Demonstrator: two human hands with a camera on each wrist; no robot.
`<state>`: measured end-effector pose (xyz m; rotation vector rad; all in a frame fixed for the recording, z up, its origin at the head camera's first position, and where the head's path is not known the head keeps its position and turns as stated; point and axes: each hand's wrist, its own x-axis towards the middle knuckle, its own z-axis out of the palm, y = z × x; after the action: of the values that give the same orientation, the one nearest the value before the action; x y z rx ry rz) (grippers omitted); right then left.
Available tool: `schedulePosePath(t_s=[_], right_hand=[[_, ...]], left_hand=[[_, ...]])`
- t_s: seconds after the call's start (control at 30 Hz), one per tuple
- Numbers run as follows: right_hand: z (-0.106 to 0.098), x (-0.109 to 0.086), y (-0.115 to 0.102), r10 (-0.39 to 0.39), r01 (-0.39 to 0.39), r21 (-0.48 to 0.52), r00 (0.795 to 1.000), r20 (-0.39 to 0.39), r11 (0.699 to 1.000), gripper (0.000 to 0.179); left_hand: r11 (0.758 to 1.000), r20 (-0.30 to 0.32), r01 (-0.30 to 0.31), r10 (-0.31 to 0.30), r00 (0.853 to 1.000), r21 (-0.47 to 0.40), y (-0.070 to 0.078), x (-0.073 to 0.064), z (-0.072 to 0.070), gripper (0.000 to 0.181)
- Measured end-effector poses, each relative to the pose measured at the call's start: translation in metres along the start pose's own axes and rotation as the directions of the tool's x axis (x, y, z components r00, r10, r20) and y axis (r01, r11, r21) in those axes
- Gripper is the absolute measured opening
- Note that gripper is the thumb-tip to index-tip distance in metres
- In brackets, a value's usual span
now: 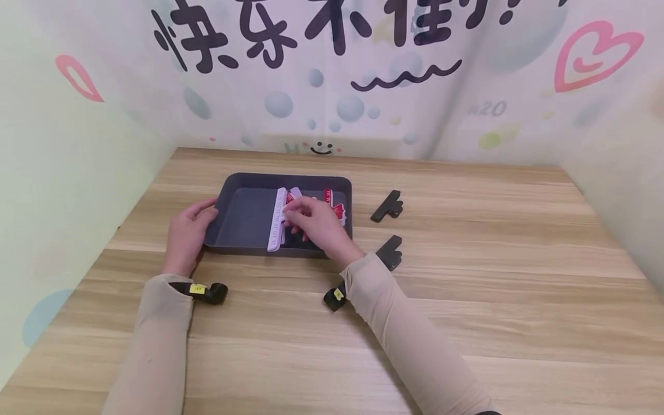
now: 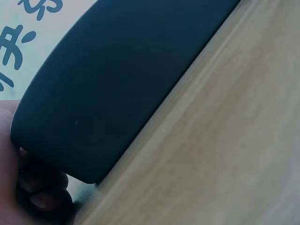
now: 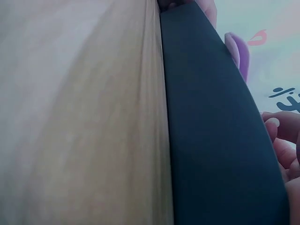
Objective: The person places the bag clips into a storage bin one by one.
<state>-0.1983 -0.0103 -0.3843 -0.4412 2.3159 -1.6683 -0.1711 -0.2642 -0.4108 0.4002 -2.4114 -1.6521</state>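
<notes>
1. I'm watching from afar, taking 12 o'clock as the far side. The dark tray (image 1: 244, 216) sits at about 11 o'clock on the wooden table (image 1: 519, 276).
2. My left hand (image 1: 188, 235) is at the tray's 9 o'clock, gripping that end; the left wrist view shows its fingers curled at the corner.
3. My right hand (image 1: 319, 227) comes in over the tray from 4 o'clock. Its thumb and forefinger pinch the lilac clip (image 1: 276, 227) on its 3 o'clock side.
4. That clip lies across the middle of the tray, its length running roughly from 12 to 6 o'clock, with the near end over the near rim.
5. A red clip (image 1: 328, 196) sits at 2 o'clock inside the tray. I can't count the other pieces around it, since my right hand covers some.
6. On the table I see an upper black clip (image 1: 388, 206) at the tray's 3 o'clock and a lower black clip (image 1: 391, 252) at 4 o'clock, the latter partly behind the right sleeve (image 1: 410, 328).
7. At 12 o'clock, a printed backdrop (image 1: 436, 115) hangs behind the table.
</notes>
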Motion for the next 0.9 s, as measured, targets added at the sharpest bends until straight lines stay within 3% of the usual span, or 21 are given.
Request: schedulePosePath(t_s=[0.47, 0.63, 0.77, 0.9], right_hand=[[-0.0008, 0.004, 0.0045, -0.004, 0.005, 0.033, 1.0, -0.019, 0.999, 0.016], [0.0016, 0.0016, 0.0022, -0.042, 0.038, -0.177, 0.999, -0.014, 0.983, 0.014], [0.0048, -0.0009, 0.0004, -0.112, 0.113, -0.377, 0.993, 0.025, 0.919, 0.014], [0.0064, -0.0026, -0.0015, -0.149, 0.156, -0.453, 0.987, 0.052, 0.878, 0.014]], left_hand=[[1.0, 0.002, 0.002, -0.002, 1.0, 0.014, -0.0004, 0.001, -0.0008, 0.04], [1.0, 0.001, 0.002, -0.002, 1.0, -0.008, -0.0009, 0.0015, 0.0007, 0.039], [1.0, -0.001, 0.0, 0.0, 1.0, -0.012, -0.0011, 0.0014, 0.0013, 0.039], [1.0, -0.001, 0.005, -0.005, 1.0, -0.01, -0.0009, 0.0007, 0.0013, 0.039]])
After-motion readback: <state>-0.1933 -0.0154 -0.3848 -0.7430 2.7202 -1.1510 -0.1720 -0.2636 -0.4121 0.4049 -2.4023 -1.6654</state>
